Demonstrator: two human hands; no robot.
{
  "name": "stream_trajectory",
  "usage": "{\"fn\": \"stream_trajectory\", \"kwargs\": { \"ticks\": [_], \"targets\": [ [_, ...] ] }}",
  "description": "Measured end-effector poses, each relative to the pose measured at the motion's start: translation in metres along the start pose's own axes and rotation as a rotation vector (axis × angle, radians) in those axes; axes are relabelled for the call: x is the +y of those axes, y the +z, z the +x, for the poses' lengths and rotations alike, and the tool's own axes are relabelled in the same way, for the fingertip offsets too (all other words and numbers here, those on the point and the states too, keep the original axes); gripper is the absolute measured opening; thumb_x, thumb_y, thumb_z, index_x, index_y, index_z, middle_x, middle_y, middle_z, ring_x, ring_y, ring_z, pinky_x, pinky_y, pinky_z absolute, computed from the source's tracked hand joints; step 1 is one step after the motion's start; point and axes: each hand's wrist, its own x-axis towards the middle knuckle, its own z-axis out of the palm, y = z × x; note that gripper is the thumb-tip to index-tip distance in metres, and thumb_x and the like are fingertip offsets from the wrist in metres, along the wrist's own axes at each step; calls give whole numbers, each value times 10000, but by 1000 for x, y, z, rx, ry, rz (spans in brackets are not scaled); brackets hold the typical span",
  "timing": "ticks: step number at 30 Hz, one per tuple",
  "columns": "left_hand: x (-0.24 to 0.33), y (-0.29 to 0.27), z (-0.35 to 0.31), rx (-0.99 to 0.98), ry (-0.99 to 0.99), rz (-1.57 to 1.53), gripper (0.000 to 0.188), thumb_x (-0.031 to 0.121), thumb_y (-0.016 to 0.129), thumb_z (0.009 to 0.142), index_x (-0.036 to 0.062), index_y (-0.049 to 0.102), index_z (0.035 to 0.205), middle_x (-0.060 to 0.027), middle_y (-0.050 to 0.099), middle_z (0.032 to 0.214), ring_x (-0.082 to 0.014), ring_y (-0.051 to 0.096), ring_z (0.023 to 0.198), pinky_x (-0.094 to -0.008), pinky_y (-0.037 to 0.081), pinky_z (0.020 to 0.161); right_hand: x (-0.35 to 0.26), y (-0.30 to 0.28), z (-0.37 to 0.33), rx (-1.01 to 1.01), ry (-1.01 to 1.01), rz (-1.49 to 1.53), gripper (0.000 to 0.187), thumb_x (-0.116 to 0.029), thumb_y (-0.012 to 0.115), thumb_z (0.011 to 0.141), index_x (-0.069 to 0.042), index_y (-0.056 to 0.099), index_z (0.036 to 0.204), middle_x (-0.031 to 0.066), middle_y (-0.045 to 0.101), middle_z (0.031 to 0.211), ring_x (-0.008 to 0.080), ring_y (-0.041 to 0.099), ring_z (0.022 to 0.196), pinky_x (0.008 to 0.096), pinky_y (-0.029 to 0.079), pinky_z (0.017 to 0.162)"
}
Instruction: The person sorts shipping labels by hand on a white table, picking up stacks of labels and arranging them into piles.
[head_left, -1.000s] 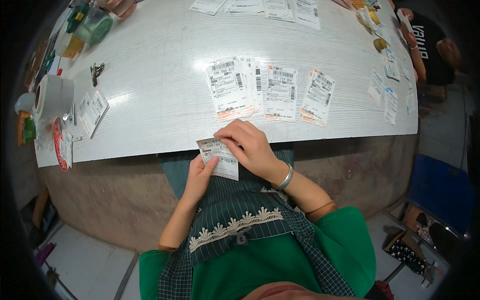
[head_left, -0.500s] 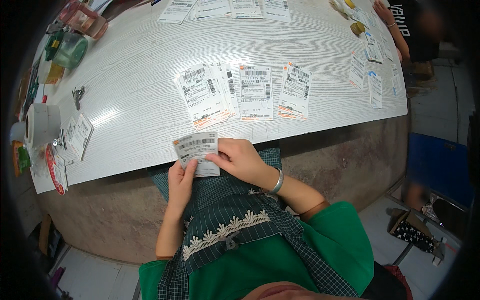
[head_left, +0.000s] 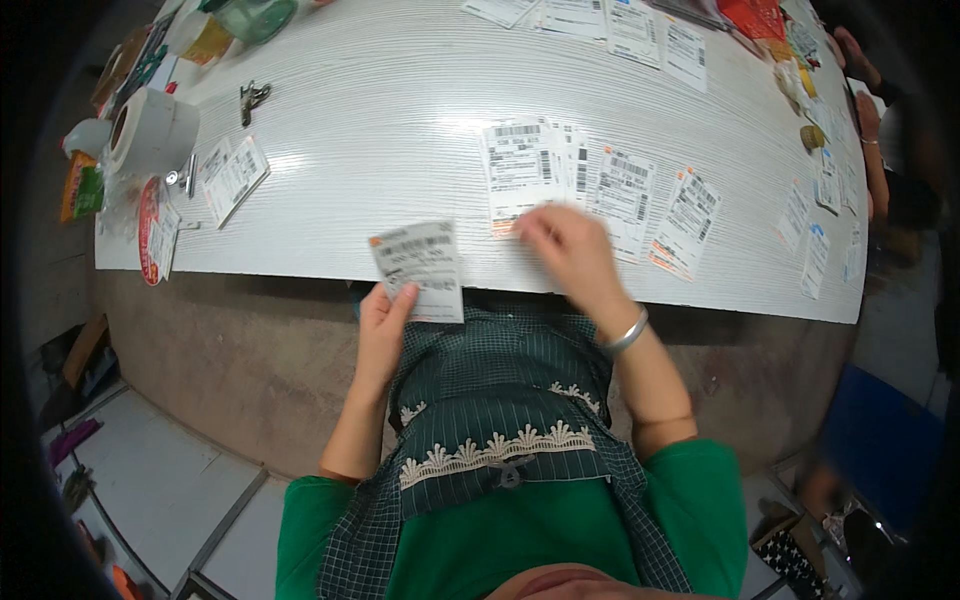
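Observation:
My left hand (head_left: pixel 388 318) holds a small stack of white shipping labels (head_left: pixel 425 265) at the table's front edge, thumb on top and fingers beneath. My right hand (head_left: pixel 575 250), a silver bangle (head_left: pixel 630 330) at its wrist, reaches over the table. Its thumb and forefinger are pinched together at the lower edge of the leftmost label pile (head_left: pixel 520 170); slight blur hides whether they grip a label there. To the right of that pile lie a second label pile (head_left: pixel 625 190) and a third, slightly fanned one (head_left: pixel 688 222).
More labels (head_left: pixel 632 30) lie along the far side. At the left are a tape roll (head_left: pixel 150 130), a metal clip (head_left: pixel 252 100), a small label stack (head_left: pixel 236 178) and a red oval tag (head_left: pixel 150 230). Scattered labels (head_left: pixel 816 258) lie right, near another person's hand (head_left: pixel 868 115).
My right hand has left the held stack and moved right and forward to the leftmost pile. My left hand still holds its labels. The whole view has shifted and turned.

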Motion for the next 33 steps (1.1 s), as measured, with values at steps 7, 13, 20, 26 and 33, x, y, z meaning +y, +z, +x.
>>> {"fn": "stream_trajectory", "kwargs": {
  "ticks": [7,13,20,26,33],
  "targets": [
    [18,-19,30,199,266,143,390,57,498,914,-61,402,1272,-137,589,1102,-127,594,901,-254,495,773,11,-50,108,-14,-156,-511,267,-264,672,790,-60,645,961,86,641,923,233,584,888,330,504,748],
    [35,-25,84,364,481,769,612,6,525,850,31,267,1404,-243,449,1286,-291,525,1104,-374,450,908,-2,-34,123,-231,-252,-936,470,-355,773,660,-40,602,964,119,633,924,263,586,938,383,483,758],
    [31,-9,81,379,719,1210,656,45,601,807,7,295,1386,-225,387,1349,-363,371,1252,-442,303,1056,-8,-48,126,-488,41,-886,537,-357,794,619,4,598,965,146,638,960,289,595,916,381,473,790],
    [18,59,89,21,614,803,697,104,639,794,-26,288,1382,-234,367,1368,-361,334,1286,-430,288,1065,-1,-40,109,-443,-23,-683,582,-260,776,655,34,575,1115,171,582,1037,302,582,933,348,483,810],
    [11,74,96,7,636,1034,796,152,700,752,-22,266,1396,-247,373,1362,-356,288,1314,-436,221,1080,-4,-35,90,-412,11,-596,402,-142,749,685,-7,533,995,193,572,976,333,577,879,379,482,758]
  ]
}}
